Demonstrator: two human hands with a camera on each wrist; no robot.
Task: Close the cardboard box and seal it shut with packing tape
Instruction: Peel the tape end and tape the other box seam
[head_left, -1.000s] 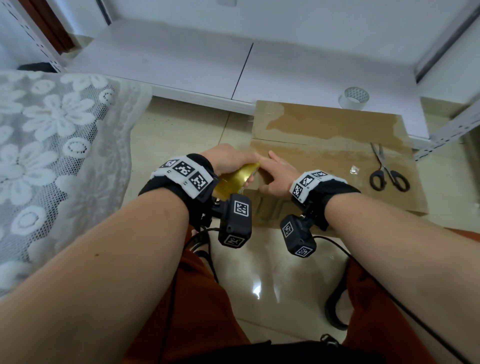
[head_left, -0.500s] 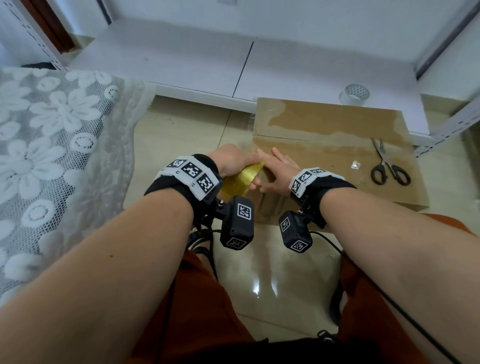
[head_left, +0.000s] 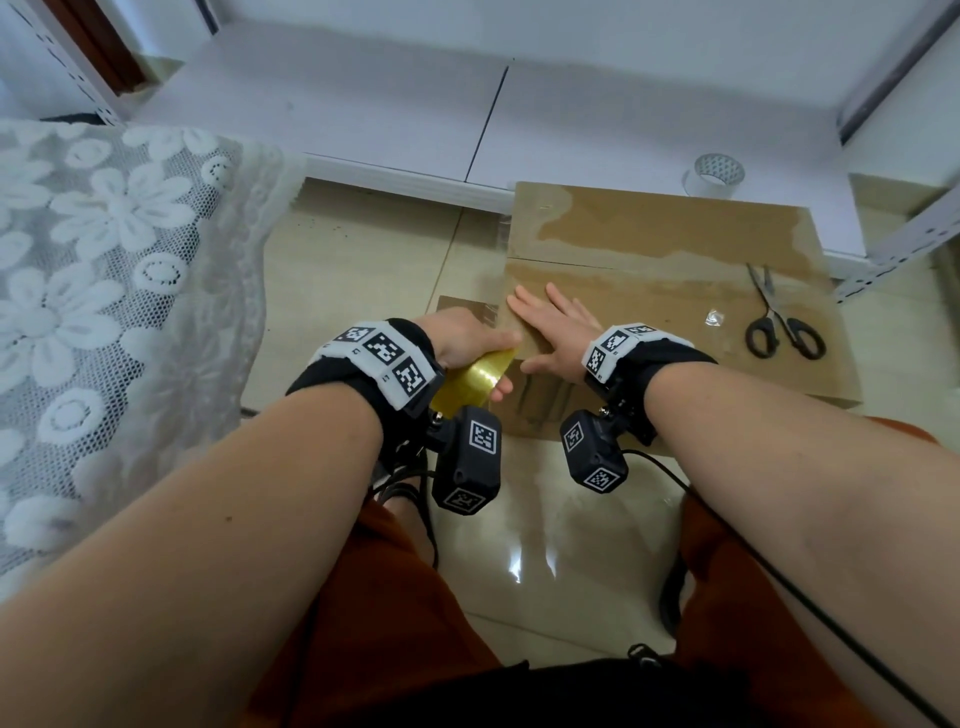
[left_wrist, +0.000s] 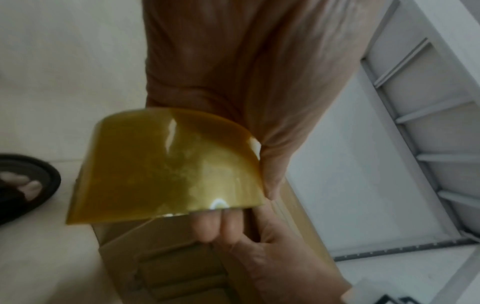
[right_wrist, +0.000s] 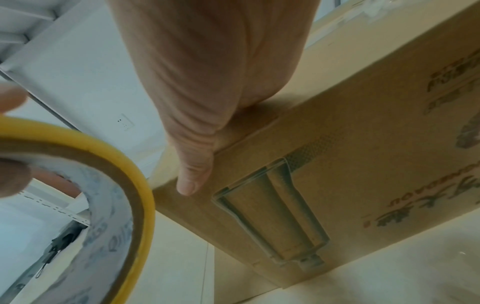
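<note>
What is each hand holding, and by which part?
Left hand grips the yellow tape roll through its core. Right hand holds nothing, pressing flat on the box.

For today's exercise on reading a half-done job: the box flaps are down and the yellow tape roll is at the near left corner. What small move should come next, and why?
Probably draw the yellow tape roll, which the left hand grips, along the flap seam while the right hand presses flat on the cardboard box. The flaps look closed, and no yellow tape shows on the seam.
</note>
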